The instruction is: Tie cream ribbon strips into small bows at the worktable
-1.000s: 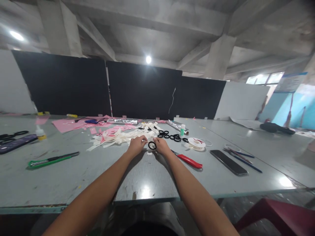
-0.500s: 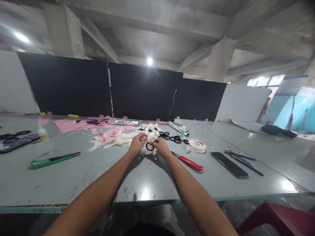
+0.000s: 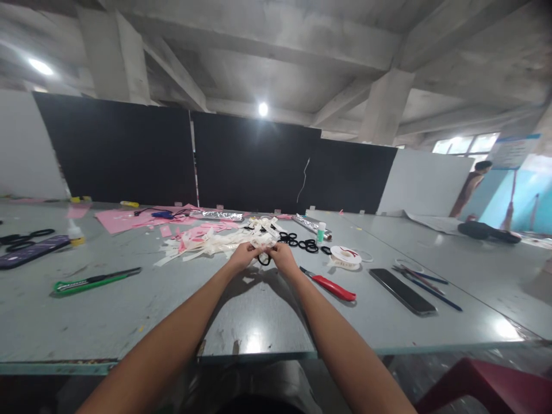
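Observation:
My left hand [image 3: 242,255] and my right hand [image 3: 282,256] meet over the grey table [image 3: 259,310], fingertips together. Between them they hold a small black ring [image 3: 263,259] and a cream ribbon strip [image 3: 264,244] pinched across its top. Both are lifted a little off the table. Just behind the hands lies a heap of cream and pink ribbon scraps [image 3: 202,241]. Several more black rings [image 3: 302,241] lie to the right of the heap.
A red-handled cutter [image 3: 332,285], a ribbon spool [image 3: 345,256], a black phone [image 3: 402,291] and pens [image 3: 431,282] lie right of my hands. A green cutter [image 3: 92,280] lies left, pink paper [image 3: 125,219] behind it. A red chair [image 3: 487,385] stands near right. A person [image 3: 472,184] stands far right.
Both hands have lifted the black ring off the table and closed together, with a ribbon strip now pinched over it. The view has tilted slightly.

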`<state>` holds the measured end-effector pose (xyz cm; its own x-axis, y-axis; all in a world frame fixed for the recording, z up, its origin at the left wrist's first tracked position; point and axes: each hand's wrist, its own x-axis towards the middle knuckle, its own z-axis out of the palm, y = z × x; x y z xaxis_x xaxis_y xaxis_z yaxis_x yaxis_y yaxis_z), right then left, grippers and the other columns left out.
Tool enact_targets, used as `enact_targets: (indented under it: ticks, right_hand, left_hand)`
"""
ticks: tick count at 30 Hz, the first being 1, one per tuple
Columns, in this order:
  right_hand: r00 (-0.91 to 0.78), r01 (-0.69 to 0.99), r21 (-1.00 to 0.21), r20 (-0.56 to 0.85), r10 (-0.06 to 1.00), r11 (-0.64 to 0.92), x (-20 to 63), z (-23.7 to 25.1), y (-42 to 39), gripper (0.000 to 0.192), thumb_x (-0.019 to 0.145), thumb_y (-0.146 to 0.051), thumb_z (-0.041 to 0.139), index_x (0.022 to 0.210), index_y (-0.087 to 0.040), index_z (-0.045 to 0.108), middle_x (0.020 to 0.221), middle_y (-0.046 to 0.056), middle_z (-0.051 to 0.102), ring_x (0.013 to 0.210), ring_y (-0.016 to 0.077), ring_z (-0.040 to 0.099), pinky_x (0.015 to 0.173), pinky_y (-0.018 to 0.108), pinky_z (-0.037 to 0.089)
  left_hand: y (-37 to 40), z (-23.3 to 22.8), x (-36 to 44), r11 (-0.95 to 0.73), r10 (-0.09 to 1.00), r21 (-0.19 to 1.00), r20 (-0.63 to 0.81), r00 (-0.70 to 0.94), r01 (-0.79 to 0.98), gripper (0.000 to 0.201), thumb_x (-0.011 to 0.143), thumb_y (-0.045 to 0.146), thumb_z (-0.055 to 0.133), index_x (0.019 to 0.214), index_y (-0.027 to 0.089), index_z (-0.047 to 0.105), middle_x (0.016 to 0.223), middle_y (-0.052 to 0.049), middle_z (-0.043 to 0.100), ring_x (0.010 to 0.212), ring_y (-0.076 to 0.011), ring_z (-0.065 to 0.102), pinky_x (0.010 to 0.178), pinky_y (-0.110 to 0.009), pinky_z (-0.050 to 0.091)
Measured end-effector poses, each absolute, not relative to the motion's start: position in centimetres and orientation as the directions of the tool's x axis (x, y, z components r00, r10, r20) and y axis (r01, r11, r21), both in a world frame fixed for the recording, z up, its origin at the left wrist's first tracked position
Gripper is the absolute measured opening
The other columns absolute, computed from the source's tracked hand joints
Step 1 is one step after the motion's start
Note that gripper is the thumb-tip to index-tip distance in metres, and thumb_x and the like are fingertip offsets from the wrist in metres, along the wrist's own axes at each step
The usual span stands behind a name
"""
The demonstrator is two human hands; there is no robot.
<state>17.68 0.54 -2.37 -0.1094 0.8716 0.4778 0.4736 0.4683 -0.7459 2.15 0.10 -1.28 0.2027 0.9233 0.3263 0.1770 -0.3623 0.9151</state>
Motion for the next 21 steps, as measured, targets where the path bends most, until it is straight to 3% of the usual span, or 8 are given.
enact_targets:
  ticks: [6,10,13,16,21]
  right_hand:
    - [-0.073,0.456,-0.758,0.49,0.868,0.466,17.5,-2.4,0.5,0.024,0.074,-0.032,0.056,0.078,-0.012,0.068,0.069,0.003,0.064,0.064,0.0144,0.051,0.058,0.023,0.039]
    - [-0.075,0.404,-0.782,0.488,0.87,0.474,17.5,-2.3,0.3,0.027,0.072,-0.031,0.06,0.09,-0.013,0.068,0.076,0.003,0.066,0.067,0.0148,0.053,0.059,0.023,0.041]
    - [-0.133,0.37,-0.795,0.467,0.874,0.481,17.5,-2.2,0.1,0.024,0.072,-0.03,0.059,0.087,-0.013,0.068,0.073,0.002,0.064,0.064,0.0134,0.052,0.058,0.022,0.041]
    - [-0.201,0.363,-0.808,0.417,0.886,0.463,17.4,-2.2,-0.1,0.016,0.071,-0.028,0.059,0.076,-0.013,0.065,0.062,-0.001,0.058,0.055,0.0112,0.049,0.053,0.021,0.038]
    - [-0.191,0.442,-0.75,0.457,0.869,0.492,17.4,-2.4,-0.1,0.018,0.071,-0.032,0.059,0.065,-0.015,0.06,0.056,-0.003,0.05,0.053,0.0105,0.043,0.054,0.021,0.035]
  left_hand:
    - [-0.5,-0.9,1.6,-0.342,0.931,0.924,0.309,0.193,0.171,0.042,0.06,0.053,0.073,0.068,0.012,0.067,0.063,-0.003,0.063,0.061,-0.0139,0.052,0.058,-0.025,0.039]
    - [-0.1,-1.4,1.3,-0.35,0.92,0.928,0.316,0.231,0.127,0.041,0.06,0.051,0.073,0.075,0.013,0.069,0.071,-0.004,0.066,0.066,-0.015,0.055,0.065,-0.026,0.04]
    - [0.4,-1.8,1.3,-0.356,0.916,0.929,0.327,0.231,0.096,0.041,0.061,0.052,0.072,0.075,0.014,0.067,0.074,-0.004,0.067,0.071,-0.0164,0.057,0.07,-0.027,0.042]
    - [1.0,-2.0,1.2,-0.39,0.918,0.902,0.366,0.15,0.186,0.038,0.065,0.053,0.067,0.071,0.015,0.065,0.075,-0.004,0.066,0.076,-0.0186,0.058,0.074,-0.029,0.043]
    - [1.4,-1.7,1.0,-0.466,0.859,0.748,0.51,0.039,0.474,0.027,0.066,0.045,0.068,0.062,0.019,0.066,0.113,-0.004,0.063,0.106,-0.0229,0.055,0.094,-0.035,0.038]
